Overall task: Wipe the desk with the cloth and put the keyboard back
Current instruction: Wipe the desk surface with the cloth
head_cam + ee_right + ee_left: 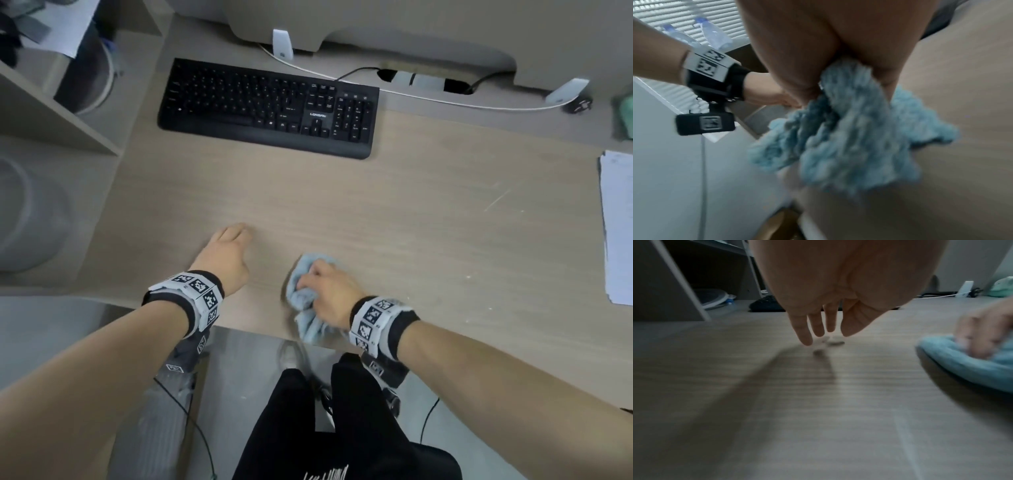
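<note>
A light blue fluffy cloth [303, 294] lies bunched near the desk's front edge, and my right hand [325, 287] grips it and presses it on the wooden desk [411, 222]. In the right wrist view the cloth [849, 138] bulges out below my palm. My left hand [229, 250] hovers just left of it, fingers [805, 331] straight and pointing down at the desk, holding nothing. The black keyboard [270, 106] sits at the back of the desk, under the monitor, apart from both hands. The cloth [966, 363] shows at the right of the left wrist view.
A stack of white paper [616, 226] lies at the desk's right edge. A white cable [428, 97] runs behind the keyboard. Shelves [61, 113] stand at the left. Small crumbs [830, 342] lie under my left fingers. A green object [625, 116] sits at the far right.
</note>
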The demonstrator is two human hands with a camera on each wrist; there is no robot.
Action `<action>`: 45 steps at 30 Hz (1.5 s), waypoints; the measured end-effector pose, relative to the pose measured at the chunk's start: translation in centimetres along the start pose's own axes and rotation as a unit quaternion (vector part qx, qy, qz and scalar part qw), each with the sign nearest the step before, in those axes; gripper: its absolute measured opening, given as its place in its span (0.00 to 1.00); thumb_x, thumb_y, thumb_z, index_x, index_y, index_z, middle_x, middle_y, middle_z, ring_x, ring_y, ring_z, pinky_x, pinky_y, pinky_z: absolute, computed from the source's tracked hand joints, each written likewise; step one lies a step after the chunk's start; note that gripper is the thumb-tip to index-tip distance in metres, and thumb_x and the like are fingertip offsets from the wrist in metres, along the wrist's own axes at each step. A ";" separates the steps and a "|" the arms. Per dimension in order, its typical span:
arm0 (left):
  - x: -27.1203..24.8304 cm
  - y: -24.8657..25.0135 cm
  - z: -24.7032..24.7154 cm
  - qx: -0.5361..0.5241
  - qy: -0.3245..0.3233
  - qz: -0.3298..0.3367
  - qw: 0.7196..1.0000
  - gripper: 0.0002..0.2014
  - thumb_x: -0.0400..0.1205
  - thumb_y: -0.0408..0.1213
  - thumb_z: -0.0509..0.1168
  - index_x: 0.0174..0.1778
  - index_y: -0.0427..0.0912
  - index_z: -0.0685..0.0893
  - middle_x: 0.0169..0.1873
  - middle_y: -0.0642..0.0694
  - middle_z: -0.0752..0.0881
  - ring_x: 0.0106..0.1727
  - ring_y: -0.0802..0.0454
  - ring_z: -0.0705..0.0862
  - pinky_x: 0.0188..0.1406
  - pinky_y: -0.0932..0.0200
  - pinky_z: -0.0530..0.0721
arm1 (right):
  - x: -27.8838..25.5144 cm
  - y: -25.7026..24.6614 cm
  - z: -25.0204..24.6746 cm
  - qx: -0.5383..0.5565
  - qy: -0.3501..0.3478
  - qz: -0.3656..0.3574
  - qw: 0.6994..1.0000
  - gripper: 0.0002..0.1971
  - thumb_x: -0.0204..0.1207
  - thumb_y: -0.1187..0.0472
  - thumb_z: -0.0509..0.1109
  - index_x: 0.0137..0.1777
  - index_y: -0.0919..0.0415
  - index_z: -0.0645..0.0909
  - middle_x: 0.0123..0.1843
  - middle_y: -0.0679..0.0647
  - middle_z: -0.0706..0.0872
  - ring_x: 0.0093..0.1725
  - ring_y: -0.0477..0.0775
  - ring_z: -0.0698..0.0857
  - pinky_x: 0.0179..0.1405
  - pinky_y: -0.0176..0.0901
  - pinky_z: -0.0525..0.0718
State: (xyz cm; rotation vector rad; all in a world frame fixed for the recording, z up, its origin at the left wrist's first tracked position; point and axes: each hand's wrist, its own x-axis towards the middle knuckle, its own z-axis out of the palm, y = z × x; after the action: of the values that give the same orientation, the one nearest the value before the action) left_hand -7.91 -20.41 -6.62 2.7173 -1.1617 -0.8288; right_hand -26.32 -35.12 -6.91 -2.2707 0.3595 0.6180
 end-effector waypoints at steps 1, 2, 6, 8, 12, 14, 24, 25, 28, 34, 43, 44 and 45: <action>-0.6 -0.9 -0.2 0.005 0.004 -0.016 1.000 0.31 0.71 0.22 0.56 0.72 0.42 0.76 0.79 0.44 0.67 0.75 0.38 0.66 0.77 0.52 0.63 | -0.3 -0.9 0.7 0.021 -0.022 -0.022 0.999 0.21 0.75 0.68 0.64 0.66 0.50 0.81 0.62 0.52 0.73 0.59 0.56 0.74 0.64 0.55 0.76; -1.2 -1.9 -0.4 0.009 0.005 -0.035 0.999 0.30 0.72 0.22 0.56 0.71 0.43 0.78 0.78 0.44 0.69 0.73 0.38 0.68 0.76 0.51 0.65 | -0.3 -1.5 0.8 0.045 -0.024 -0.031 0.998 0.21 0.76 0.70 0.63 0.66 0.52 0.82 0.61 0.52 0.74 0.59 0.56 0.75 0.65 0.53 0.76; -3.9 -5.9 -0.7 0.010 0.006 -0.100 0.995 0.28 0.74 0.24 0.57 0.70 0.46 0.80 0.72 0.43 0.73 0.71 0.38 0.69 0.75 0.48 0.69 | 2.8 -0.4 -2.0 0.059 0.110 0.058 0.990 0.23 0.78 0.70 0.61 0.70 0.53 0.80 0.63 0.49 0.73 0.61 0.54 0.75 0.67 0.47 0.76; -4.9 -7.4 -0.6 0.005 0.000 -0.113 0.994 0.28 0.74 0.25 0.57 0.71 0.45 0.79 0.74 0.43 0.73 0.71 0.37 0.70 0.75 0.47 0.69 | 4.9 0.1 -3.0 0.022 0.128 0.112 0.985 0.25 0.77 0.70 0.62 0.72 0.51 0.77 0.69 0.52 0.72 0.66 0.57 0.75 0.68 0.50 0.77; -6.0 -8.7 0.2 -0.020 -0.019 -0.100 0.995 0.31 0.74 0.24 0.57 0.74 0.47 0.76 0.78 0.46 0.68 0.76 0.39 0.69 0.77 0.49 0.68 | 6.1 -4.2 0.3 -0.042 0.077 0.056 0.995 0.25 0.75 0.69 0.64 0.71 0.51 0.77 0.67 0.53 0.71 0.69 0.59 0.68 0.72 0.52 0.71; -6.0 -8.5 0.4 -0.022 -0.016 -0.093 0.995 0.32 0.73 0.24 0.57 0.75 0.47 0.74 0.80 0.46 0.66 0.77 0.40 0.67 0.78 0.50 0.67 | 5.0 -7.1 3.5 -0.041 0.004 -0.035 0.999 0.22 0.75 0.67 0.65 0.68 0.52 0.79 0.65 0.53 0.71 0.64 0.57 0.69 0.70 0.50 0.71; -3.3 -5.1 -0.5 -0.016 -0.005 -0.043 0.999 0.29 0.74 0.25 0.57 0.73 0.42 0.75 0.76 0.42 0.71 0.74 0.38 0.70 0.76 0.50 0.68 | -0.4 -3.2 1.6 0.087 0.118 0.057 0.988 0.22 0.79 0.65 0.66 0.73 0.51 0.78 0.63 0.47 0.74 0.62 0.50 0.75 0.68 0.44 0.76; -2.8 -4.3 -0.5 -0.009 -0.010 -0.030 0.999 0.29 0.74 0.25 0.57 0.73 0.42 0.75 0.78 0.41 0.70 0.74 0.37 0.70 0.76 0.50 0.68 | -0.7 -1.8 0.6 0.075 0.148 0.075 0.983 0.23 0.79 0.65 0.66 0.74 0.52 0.76 0.65 0.48 0.74 0.64 0.51 0.74 0.69 0.44 0.75; -0.9 -0.8 -0.9 0.014 -0.022 0.004 1.000 0.30 0.74 0.26 0.57 0.76 0.42 0.71 0.81 0.42 0.65 0.77 0.37 0.68 0.76 0.49 0.68 | -1.7 2.5 -2.5 0.033 0.220 0.119 0.968 0.25 0.79 0.66 0.67 0.76 0.54 0.74 0.68 0.52 0.75 0.68 0.56 0.73 0.70 0.48 0.74; 4.1 7.2 -1.0 0.032 -0.038 0.056 0.997 0.34 0.76 0.27 0.56 0.80 0.47 0.66 0.84 0.47 0.59 0.82 0.40 0.60 0.81 0.50 0.62 | -6.4 12.6 -8.3 0.093 0.306 0.235 0.918 0.26 0.77 0.72 0.64 0.75 0.58 0.75 0.73 0.58 0.72 0.72 0.62 0.73 0.76 0.53 0.71; 10.3 20.6 0.6 0.043 -0.054 0.138 0.988 0.31 0.79 0.29 0.57 0.81 0.42 0.63 0.84 0.43 0.57 0.82 0.40 0.58 0.82 0.53 0.59 | -11.3 26.6 -14.8 0.113 0.391 0.313 0.858 0.26 0.75 0.73 0.63 0.73 0.59 0.76 0.73 0.63 0.71 0.70 0.68 0.74 0.75 0.58 0.72; 10.8 21.2 0.6 0.043 -0.050 0.139 0.988 0.32 0.79 0.29 0.57 0.81 0.42 0.63 0.84 0.43 0.57 0.82 0.41 0.57 0.82 0.53 0.58 | -11.3 27.5 -15.6 0.112 0.395 0.319 0.854 0.26 0.75 0.74 0.63 0.73 0.59 0.77 0.74 0.64 0.71 0.71 0.68 0.74 0.75 0.56 0.72; 11.5 21.9 0.6 0.043 -0.045 0.138 0.988 0.32 0.79 0.29 0.58 0.81 0.42 0.63 0.84 0.43 0.57 0.83 0.41 0.57 0.82 0.53 0.58 | -11.2 28.6 -16.5 0.109 0.398 0.324 0.851 0.26 0.75 0.74 0.62 0.73 0.59 0.77 0.74 0.64 0.71 0.71 0.69 0.74 0.75 0.56 0.72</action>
State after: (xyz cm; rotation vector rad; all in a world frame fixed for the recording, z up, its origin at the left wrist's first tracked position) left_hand -15.93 -43.86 -6.40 2.5212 -1.5813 -0.8852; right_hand -42.72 -65.91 -7.81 -2.0494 1.5581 -0.1140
